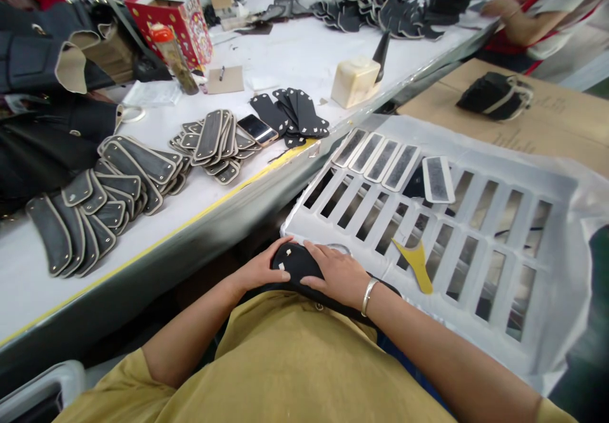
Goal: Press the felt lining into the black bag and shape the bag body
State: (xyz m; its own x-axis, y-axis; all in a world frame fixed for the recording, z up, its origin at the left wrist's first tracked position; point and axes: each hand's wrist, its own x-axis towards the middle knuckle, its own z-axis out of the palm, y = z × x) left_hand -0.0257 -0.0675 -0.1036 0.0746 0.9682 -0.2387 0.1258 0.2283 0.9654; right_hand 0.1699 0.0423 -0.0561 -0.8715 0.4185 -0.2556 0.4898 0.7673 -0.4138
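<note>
A black, rounded, padded piece with two small white tabs (301, 263) is held in near centre, against the body. Its left end is gripped by the left hand (261, 269), the thumb laid along the near side. The right hand (339, 275) is spread over its top, with fingers and thumb clamped across it.

The piece is kept off the white-topped surface (280, 52), whose near edge is marked by a yellow strip (283, 156); between that edge and the hands, a dark gap is left open. Most of this edge is crowded on the left by grey strap-like pieces with pale borders (137, 160). Beyond them, a dark phone (257, 129) and flat black pieces with white tabs (299, 112) are set, and farther off, open room is left toward the far black pile (380, 7).

To the right, a white slotted plastic tray (304, 222) is placed just beside the hands. Grey rectangular strips with white borders (382, 160) are laid on its far left part, and a yellow forked flat tool (416, 266) is rested across its slots.

A red patterned box (195, 30) is stood far left, beside an orange-lidded clear bottle (176, 61) partly filled with something brownish. The contents of the cream-coloured square container (354, 82) cannot be made out.
</note>
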